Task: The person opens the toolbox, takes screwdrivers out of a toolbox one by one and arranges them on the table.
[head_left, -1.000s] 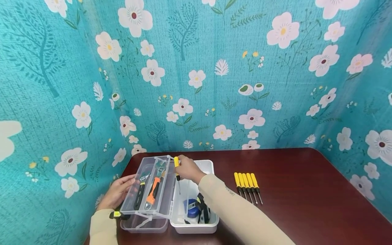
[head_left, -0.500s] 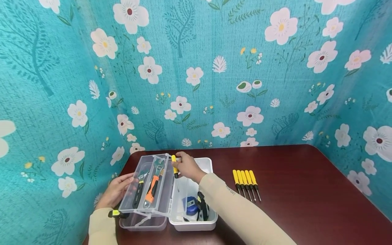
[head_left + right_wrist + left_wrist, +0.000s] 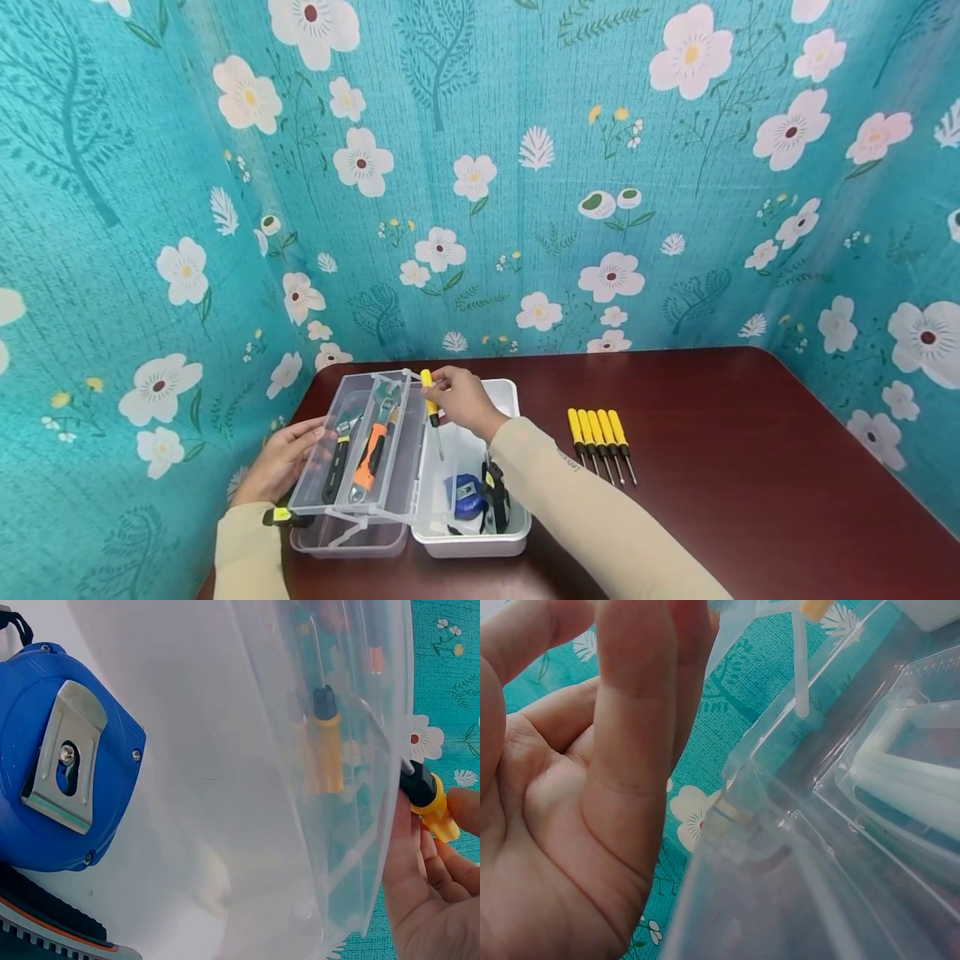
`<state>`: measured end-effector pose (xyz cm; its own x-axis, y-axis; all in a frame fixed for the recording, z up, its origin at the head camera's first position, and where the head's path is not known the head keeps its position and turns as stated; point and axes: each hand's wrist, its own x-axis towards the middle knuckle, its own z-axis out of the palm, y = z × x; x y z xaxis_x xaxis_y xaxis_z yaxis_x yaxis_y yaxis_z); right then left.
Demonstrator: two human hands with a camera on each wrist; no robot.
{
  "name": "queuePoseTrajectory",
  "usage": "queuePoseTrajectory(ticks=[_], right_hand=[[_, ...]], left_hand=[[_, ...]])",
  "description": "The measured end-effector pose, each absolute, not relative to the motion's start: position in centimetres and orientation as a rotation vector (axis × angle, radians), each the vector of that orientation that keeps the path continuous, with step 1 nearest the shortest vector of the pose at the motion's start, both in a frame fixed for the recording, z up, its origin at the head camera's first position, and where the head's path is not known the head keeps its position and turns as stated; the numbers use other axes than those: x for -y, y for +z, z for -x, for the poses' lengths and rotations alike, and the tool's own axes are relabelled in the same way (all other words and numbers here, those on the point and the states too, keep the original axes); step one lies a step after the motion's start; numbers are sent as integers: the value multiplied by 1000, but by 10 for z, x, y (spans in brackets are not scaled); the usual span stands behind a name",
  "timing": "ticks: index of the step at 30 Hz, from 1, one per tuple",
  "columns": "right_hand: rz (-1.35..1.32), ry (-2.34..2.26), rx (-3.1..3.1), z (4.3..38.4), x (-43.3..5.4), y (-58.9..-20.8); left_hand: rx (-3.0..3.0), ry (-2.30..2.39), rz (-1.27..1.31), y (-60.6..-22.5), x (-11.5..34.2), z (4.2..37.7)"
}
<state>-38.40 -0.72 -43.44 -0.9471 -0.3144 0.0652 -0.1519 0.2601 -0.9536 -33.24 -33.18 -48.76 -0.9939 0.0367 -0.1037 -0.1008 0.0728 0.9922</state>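
Observation:
My right hand (image 3: 467, 404) pinches a screwdriver (image 3: 431, 404) by its yellow handle, the shaft slanting down over the toolbox. In the right wrist view, the black collar of the screwdriver (image 3: 435, 806) sits just outside the clear plastic wall. At the outer left wall of the clear tray (image 3: 401, 492), my left hand (image 3: 281, 462) rests its fairly straight fingertips. An orange-handled adjustable wrench (image 3: 367, 458) and a black-handled wrench (image 3: 337, 471) lie in that tray. The toolbox's white base (image 3: 510, 400) stands to the right of it.
A blue tape measure (image 3: 467, 497) and a black tool (image 3: 495, 497) lie inside the white base. Several yellow-handled screwdrivers (image 3: 597, 427) lie side by side on the dark red table (image 3: 712, 467). A flowered teal curtain (image 3: 480, 208) hangs behind and on both sides.
The head view has shifted slightly. The screwdriver in my right hand leans a little more, its tip toward the right. My left hand stays at the tray's wall.

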Motion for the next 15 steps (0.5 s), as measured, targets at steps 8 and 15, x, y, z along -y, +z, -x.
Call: queuePoseTrajectory(ticks=[8, 15], right_hand=[[411, -1785, -2380, 387, 3, -430], [390, -1776, -2393, 387, -3, -428]], left_hand=[[-2204, 2066, 79, -486, 332, 333], [-2196, 2066, 85, -485, 332, 333]])
